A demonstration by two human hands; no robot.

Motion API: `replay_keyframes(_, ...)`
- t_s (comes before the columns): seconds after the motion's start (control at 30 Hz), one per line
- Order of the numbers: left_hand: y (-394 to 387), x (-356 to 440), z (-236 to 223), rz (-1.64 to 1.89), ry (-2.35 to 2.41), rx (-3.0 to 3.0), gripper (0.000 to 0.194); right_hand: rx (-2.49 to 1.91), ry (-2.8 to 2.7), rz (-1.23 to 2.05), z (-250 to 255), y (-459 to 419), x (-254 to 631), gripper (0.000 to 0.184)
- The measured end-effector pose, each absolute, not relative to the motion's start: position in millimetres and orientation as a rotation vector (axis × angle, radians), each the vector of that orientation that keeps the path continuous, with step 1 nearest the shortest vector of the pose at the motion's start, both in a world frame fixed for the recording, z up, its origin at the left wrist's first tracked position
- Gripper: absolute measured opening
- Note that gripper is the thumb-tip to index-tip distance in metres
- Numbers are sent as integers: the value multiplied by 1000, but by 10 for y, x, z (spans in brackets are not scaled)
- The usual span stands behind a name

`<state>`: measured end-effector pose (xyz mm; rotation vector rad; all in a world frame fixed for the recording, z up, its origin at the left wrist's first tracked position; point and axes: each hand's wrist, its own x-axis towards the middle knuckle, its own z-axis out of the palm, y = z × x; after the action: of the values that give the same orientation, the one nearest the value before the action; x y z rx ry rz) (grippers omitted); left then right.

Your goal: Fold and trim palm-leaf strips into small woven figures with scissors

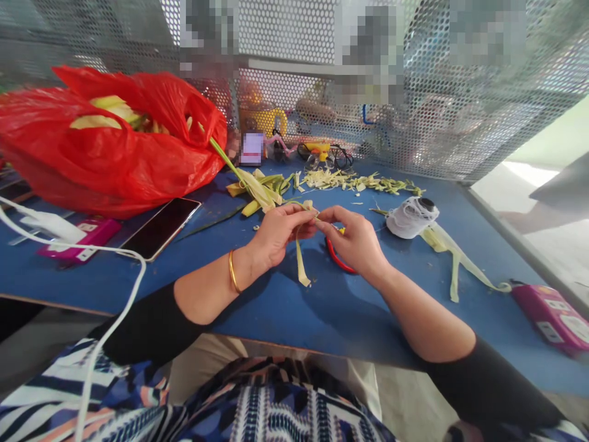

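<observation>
Over the middle of the blue table, my left hand (278,233) pinches a pale, dried leaf strip (301,264) whose loose end hangs below the fingers. My right hand (352,239) is closed at the same spot, its thumb and forefinger on a thin part of the strip; the fingertips of both hands nearly meet. Partly under my right hand lies a red-handled tool (338,258), its other end hidden. Beyond my left hand rest husk-like leaves and stalks (260,190). To the right of my right hand stands a spool of white thread (411,218), slightly tilted.
A large red plastic bag (110,159) of leaves fills the back left, near a phone (163,228) and a magenta box (83,239) with a white cable. Pale scraps (350,181) lie at the back before a perforated metal screen (285,31). Another magenta box (552,316) sits far right.
</observation>
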<state>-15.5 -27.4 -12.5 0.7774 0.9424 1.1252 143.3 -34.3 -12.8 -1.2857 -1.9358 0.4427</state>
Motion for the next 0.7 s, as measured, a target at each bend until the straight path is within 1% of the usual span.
replay_keyframes(0.13,-282,-133,-123,1125,989,853,15,-1310,-1908,472,-96,-373,1435,17)
replay_keyframes(0.33,-287,-129,-115,1158,1016,868,14,-1265,-1988,394,-22,-405,1448,22)
replay_keyframes(0.5,-260,-165,-102,1098,965,803,15,-1333,-1893,499,-39,-386,1453,19)
replay_keyframes(0.63,-240,-207,-86,1008,914,746,31,-1355,-1848,537,-32,-379,1457,19)
replay_keyframes(0.7,-243,-211,-83,984,914,766,27,-1366,-1852,546,-18,-389,1455,19)
